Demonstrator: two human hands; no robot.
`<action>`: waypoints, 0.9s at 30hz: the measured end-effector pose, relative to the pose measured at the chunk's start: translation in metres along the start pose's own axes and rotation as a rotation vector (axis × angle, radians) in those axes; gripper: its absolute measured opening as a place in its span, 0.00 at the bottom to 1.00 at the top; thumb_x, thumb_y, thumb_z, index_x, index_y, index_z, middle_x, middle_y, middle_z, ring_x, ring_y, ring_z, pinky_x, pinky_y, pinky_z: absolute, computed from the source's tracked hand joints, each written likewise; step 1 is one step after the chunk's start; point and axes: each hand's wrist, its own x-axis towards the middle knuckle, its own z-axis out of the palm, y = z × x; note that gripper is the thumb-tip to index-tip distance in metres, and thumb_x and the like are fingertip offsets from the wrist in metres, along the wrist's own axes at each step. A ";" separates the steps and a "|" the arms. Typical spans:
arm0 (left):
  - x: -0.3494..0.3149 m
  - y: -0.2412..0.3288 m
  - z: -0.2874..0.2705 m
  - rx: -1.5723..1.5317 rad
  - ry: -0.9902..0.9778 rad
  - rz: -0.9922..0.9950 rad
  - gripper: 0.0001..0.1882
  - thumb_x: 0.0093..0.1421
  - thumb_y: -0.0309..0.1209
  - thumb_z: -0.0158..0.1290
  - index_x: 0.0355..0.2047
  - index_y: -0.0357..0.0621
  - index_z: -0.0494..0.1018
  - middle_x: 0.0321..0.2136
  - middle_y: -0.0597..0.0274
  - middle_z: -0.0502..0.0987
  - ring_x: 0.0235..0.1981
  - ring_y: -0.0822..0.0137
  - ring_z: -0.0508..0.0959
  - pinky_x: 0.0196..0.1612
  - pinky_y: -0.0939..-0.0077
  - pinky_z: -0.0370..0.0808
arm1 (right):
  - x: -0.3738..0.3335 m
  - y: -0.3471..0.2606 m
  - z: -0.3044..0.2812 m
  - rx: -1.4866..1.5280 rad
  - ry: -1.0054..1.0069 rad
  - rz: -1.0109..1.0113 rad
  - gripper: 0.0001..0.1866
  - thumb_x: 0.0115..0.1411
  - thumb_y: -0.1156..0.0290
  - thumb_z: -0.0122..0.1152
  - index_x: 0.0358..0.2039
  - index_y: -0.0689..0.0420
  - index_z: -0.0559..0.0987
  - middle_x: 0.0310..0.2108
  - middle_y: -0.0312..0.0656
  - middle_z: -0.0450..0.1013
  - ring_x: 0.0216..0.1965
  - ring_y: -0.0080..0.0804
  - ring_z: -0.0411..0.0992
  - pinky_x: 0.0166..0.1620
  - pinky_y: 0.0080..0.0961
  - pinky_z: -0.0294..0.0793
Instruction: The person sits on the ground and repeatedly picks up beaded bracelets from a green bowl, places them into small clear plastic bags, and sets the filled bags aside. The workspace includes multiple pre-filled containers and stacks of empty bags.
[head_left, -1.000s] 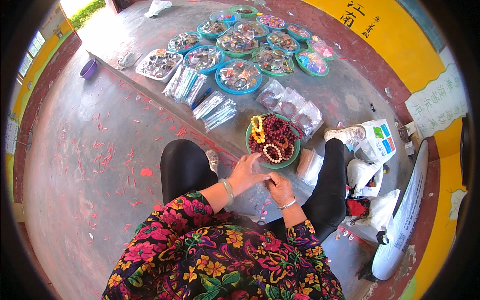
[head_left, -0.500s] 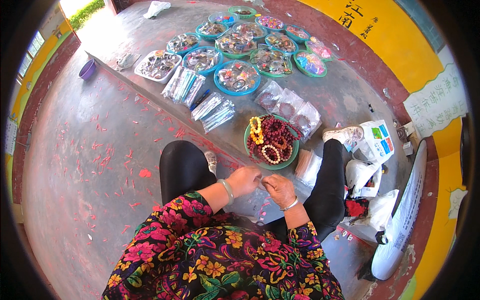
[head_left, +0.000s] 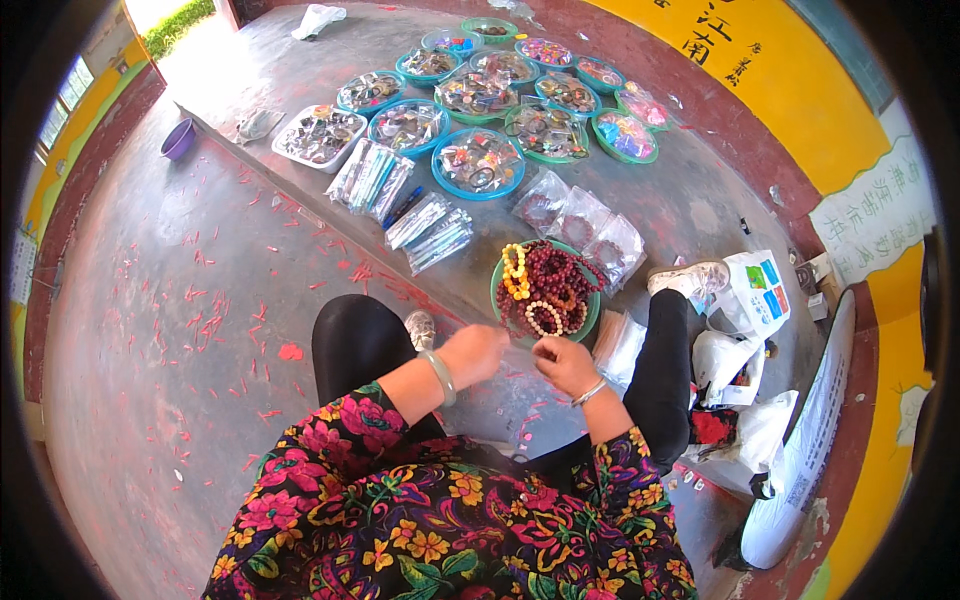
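Note:
Both hands are held up between my knees, just on the near side of a green basin (head_left: 594,318) of bead bracelets. My left hand (head_left: 477,353), a pale bangle on its wrist, has its fingers curled closed. A short gap away, my right hand (head_left: 567,365) is pinched shut beside the basin's near rim. Whatever they grip is too small or too clear to make out. Dark red bead bracelets (head_left: 560,270) fill the basin. A yellow bead bracelet (head_left: 515,272) and a cream bead bracelet (head_left: 543,318) lie on top.
Clear packets (head_left: 619,348) lie right of the basin, bagged bracelets (head_left: 590,225) beyond it. Bundles of wrapped pens (head_left: 430,235) lie to its left. Farther off stand several basins, including a blue basin (head_left: 478,160) of small packets. White plastic bags (head_left: 724,360) sit past my right leg.
My hands have moved apart and slightly up toward the basin; before, their fingertips nearly met. The basins and packets stay in place, the view shifting slightly.

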 end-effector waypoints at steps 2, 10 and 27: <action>0.006 -0.004 -0.019 0.030 0.076 -0.013 0.08 0.51 0.29 0.46 0.28 0.43 0.74 0.23 0.48 0.74 0.29 0.50 0.75 0.34 0.60 0.71 | 0.017 0.002 -0.015 0.074 0.038 -0.047 0.11 0.49 0.66 0.55 0.34 0.55 0.73 0.30 0.44 0.71 0.36 0.44 0.70 0.38 0.34 0.69; 0.021 -0.031 -0.020 -0.129 0.278 -0.080 0.08 0.53 0.30 0.45 0.28 0.43 0.73 0.24 0.48 0.74 0.29 0.49 0.74 0.33 0.59 0.70 | 0.116 0.043 -0.025 -0.435 0.239 0.058 0.19 0.49 0.63 0.54 0.42 0.57 0.70 0.44 0.49 0.66 0.46 0.44 0.66 0.48 0.34 0.66; 0.019 -0.032 -0.012 -0.216 0.287 -0.037 0.07 0.51 0.28 0.47 0.27 0.41 0.73 0.22 0.48 0.74 0.27 0.48 0.74 0.32 0.59 0.70 | 0.060 0.031 -0.032 -0.280 0.596 0.098 0.13 0.50 0.65 0.56 0.35 0.57 0.74 0.34 0.47 0.72 0.37 0.45 0.70 0.40 0.34 0.69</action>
